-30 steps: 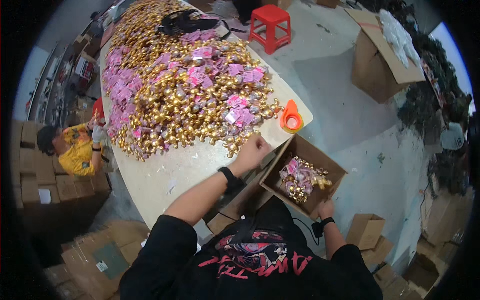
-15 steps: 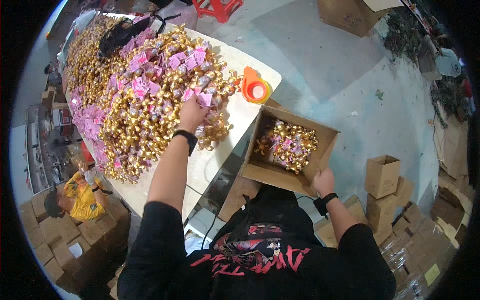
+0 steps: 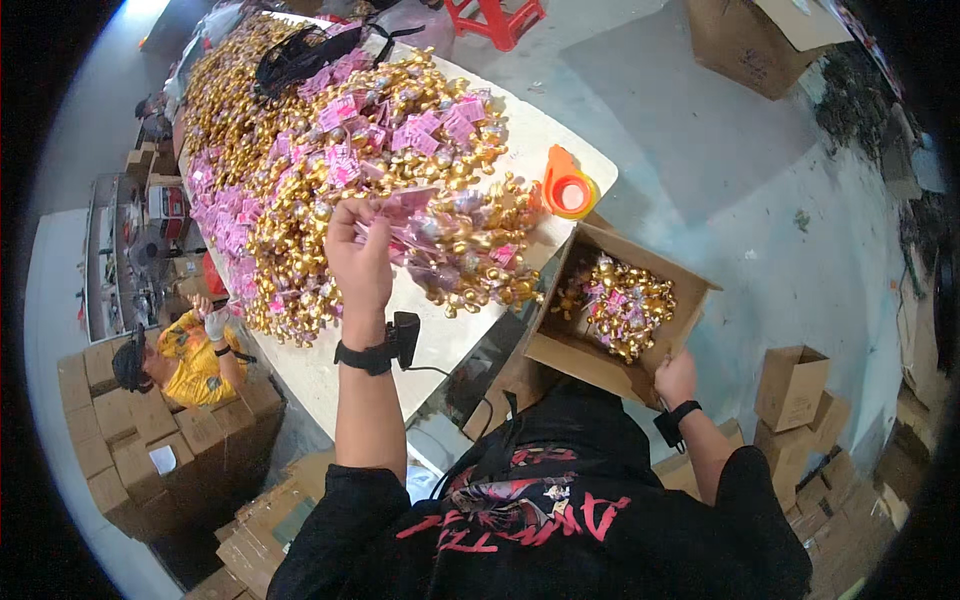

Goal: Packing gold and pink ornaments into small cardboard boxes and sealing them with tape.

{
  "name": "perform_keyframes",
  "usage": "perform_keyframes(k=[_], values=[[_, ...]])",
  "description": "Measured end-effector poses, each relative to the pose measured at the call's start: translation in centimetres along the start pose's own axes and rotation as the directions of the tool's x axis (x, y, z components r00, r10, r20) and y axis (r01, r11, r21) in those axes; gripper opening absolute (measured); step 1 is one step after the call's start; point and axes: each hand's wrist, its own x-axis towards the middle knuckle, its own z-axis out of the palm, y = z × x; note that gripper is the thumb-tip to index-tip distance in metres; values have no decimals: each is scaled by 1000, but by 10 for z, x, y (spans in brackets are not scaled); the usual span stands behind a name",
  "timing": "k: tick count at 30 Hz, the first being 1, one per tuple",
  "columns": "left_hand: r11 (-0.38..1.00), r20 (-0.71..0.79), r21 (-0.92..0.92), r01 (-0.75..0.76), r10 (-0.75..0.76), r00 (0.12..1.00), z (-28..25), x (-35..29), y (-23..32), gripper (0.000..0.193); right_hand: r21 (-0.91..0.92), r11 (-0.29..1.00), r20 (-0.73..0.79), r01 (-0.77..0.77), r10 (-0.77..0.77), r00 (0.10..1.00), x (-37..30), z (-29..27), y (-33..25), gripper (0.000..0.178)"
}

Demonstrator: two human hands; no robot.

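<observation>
My left hand [image 3: 358, 270] is closed on the pink header cards of a bunch of bagged gold trinkets [image 3: 465, 245]. The shiny, rounded pieces in clear bags stretch right from my fingers over the table's edge, blurred by motion. A big heap of the same gold trinkets [image 3: 285, 185] with pink cards covers much of the white table [image 3: 440, 350]. My right hand [image 3: 676, 378] grips the near right corner of an open cardboard box [image 3: 590, 360], which tilts toward me. Inside it lies a cluster of gold trinkets [image 3: 638, 305] with some pink cards.
An orange and yellow tape dispenser [image 3: 571, 190] sits at the table's right corner. A black bag [image 3: 300, 60] rests on the heap. Cardboard boxes [image 3: 790, 385] stand on the floor at right. A person in yellow [image 3: 200, 365] is beside stacked cartons [image 3: 150, 430] at left. A red stool [image 3: 497, 20] stands beyond.
My left hand has drawn a bunch of trinkets by its cards out of the heap's right side, toward me and leftward. My right hand still holds the box corner. The whole view has shifted.
</observation>
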Motion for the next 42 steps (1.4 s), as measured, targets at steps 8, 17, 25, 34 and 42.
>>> perform_keyframes(k=[8,17,25,34,42], values=[[898,-131,-84,-432,420,898,-33,17,99,13,-205,977,35,66,-60,998,11,25,16,37],[935,-42,338,-109,131,991,-62,55,7,13,-199,973,96,-118,139,986,8,5,-17,44],[618,-653,639,458,120,748,-70,16,-179,82,-275,961,123,-37,73,990,15,16,-4,41],[338,225,935,-110,-323,919,33,-85,-211,68,-226,974,87,-33,54,995,9,11,-3,41],[675,150,732,97,-298,943,17,-53,-197,19,-205,976,383,73,11,924,12,-50,-8,32]])
